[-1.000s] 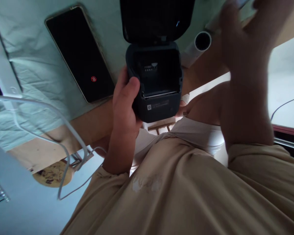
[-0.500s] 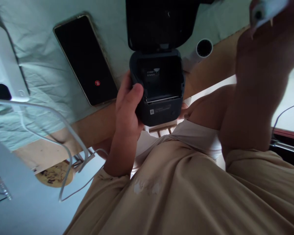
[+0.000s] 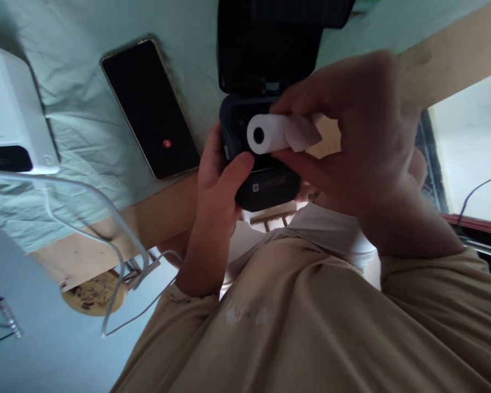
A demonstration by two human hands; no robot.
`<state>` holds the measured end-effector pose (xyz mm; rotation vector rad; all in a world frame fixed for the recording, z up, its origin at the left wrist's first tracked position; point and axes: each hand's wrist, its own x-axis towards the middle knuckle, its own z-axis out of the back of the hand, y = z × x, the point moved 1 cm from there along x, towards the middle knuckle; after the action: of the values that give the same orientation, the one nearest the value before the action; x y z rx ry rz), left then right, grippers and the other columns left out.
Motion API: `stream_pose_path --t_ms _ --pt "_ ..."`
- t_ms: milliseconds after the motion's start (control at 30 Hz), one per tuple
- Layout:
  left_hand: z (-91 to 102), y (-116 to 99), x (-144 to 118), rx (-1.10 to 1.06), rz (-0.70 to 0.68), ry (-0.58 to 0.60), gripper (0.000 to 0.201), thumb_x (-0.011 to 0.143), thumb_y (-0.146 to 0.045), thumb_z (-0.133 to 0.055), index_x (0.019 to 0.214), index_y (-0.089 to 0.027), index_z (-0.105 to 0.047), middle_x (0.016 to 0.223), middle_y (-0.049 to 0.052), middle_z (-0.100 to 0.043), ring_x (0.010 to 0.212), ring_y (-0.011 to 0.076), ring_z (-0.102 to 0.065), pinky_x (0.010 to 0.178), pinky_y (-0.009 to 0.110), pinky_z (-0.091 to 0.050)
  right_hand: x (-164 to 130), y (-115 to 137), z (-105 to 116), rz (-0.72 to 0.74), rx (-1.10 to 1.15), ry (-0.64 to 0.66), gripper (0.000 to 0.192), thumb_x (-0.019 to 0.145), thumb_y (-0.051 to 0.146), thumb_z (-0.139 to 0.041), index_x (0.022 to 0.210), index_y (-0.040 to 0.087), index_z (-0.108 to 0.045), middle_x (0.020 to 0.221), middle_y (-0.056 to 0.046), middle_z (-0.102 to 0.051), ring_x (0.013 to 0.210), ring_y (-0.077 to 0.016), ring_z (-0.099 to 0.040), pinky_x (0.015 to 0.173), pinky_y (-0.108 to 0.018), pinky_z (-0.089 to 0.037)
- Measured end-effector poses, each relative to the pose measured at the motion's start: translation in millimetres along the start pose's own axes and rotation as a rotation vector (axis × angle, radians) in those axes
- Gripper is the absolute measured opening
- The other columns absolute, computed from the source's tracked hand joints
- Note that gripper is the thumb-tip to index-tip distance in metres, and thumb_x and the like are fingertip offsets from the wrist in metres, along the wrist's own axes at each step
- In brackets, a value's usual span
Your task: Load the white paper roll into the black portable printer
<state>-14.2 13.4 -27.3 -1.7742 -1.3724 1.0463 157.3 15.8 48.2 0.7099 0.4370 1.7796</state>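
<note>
My left hand [image 3: 219, 188] grips the left side of a dark label printer [image 3: 268, 191], thumb over its front rim. The printer's black lid [image 3: 265, 52] is swung up and back, exposing the paper bay. Over the bay, my right hand [image 3: 364, 125] pinches a small white paper roll [image 3: 272, 134] between thumb and fingers. The roll lies sideways with its hollow core facing left, and a loose paper end hangs at its right. Whether it touches the bay floor is hidden.
A phone [image 3: 151, 109] with a dark screen lies left of the printer on the green cloth [image 3: 77, 71]. Farther left stands a white device [image 3: 12, 109] with a grey cable [image 3: 102, 196] looping over the wooden table edge [image 3: 163, 213]. A round stool [image 3: 94, 295] sits below.
My right hand has come down and left from the upper right, bringing the paper roll over the printer's bay. The left hand keeps its hold. The view has shifted slightly.
</note>
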Motion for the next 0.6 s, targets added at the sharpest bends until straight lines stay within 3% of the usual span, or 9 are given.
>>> stream_pose_path --t_ms 100,233,333,433,600 --pt "-0.6 -2 -1 -0.005 -0.014 0.028 0.040 0.080 -0.048 -0.085 0.114 -0.032 -0.070 0.115 -0.001 -0.075 0.113 0.0231 -0.070 0.097 0.037 -0.054 2 2 0 0.133 -0.163 -0.024 0.009 0.101 0.029 -0.060 0.102 0.022 -0.064 0.109 0.002 -0.076 0.098 -0.0143 -0.074 0.086 -0.030 -0.057" --pt "-1.7 1 0 -0.048 -0.023 0.041 0.033 0.083 -0.050 -0.081 0.110 -0.033 -0.073 0.105 -0.001 -0.074 0.101 0.0199 -0.070 0.090 0.034 -0.056 0 -4 -1 0.254 -0.110 -0.039 0.012 0.102 0.030 -0.059 0.096 0.023 -0.066 0.123 0.004 -0.076 0.109 -0.0139 -0.075 0.091 -0.030 -0.058" --pt "-1.8 6 1 -0.107 -0.074 0.045 0.033 0.085 -0.056 -0.077 0.114 -0.039 -0.076 0.109 -0.002 -0.075 0.106 0.0194 -0.071 0.097 0.034 -0.057 -6 -1 -3 0.337 -0.125 -0.154 0.006 0.098 0.030 -0.063 0.096 0.027 -0.068 0.104 0.003 -0.074 0.097 -0.0134 -0.071 0.084 -0.031 -0.054" --pt "1.5 10 2 -0.158 -0.121 0.078 0.046 0.080 -0.061 -0.079 0.122 -0.044 -0.074 0.118 -0.005 -0.076 0.113 0.0198 -0.070 0.101 0.034 -0.058 -13 5 -6 0.436 -0.123 -0.259 0.004 0.092 0.024 -0.069 0.094 0.028 -0.067 0.083 0.006 -0.069 0.080 -0.0114 -0.065 0.076 -0.032 -0.046" --pt "9.2 8 -1 -0.051 -0.072 0.110 0.066 0.073 -0.026 -0.090 0.132 -0.047 -0.068 0.124 -0.008 -0.075 0.114 0.0172 -0.070 0.097 0.029 -0.058 -15 2 -12 0.487 -0.080 -0.161 0.016 0.100 0.041 -0.061 0.093 0.028 -0.067 0.085 0.009 -0.072 0.088 -0.0107 -0.068 0.079 -0.033 -0.048"
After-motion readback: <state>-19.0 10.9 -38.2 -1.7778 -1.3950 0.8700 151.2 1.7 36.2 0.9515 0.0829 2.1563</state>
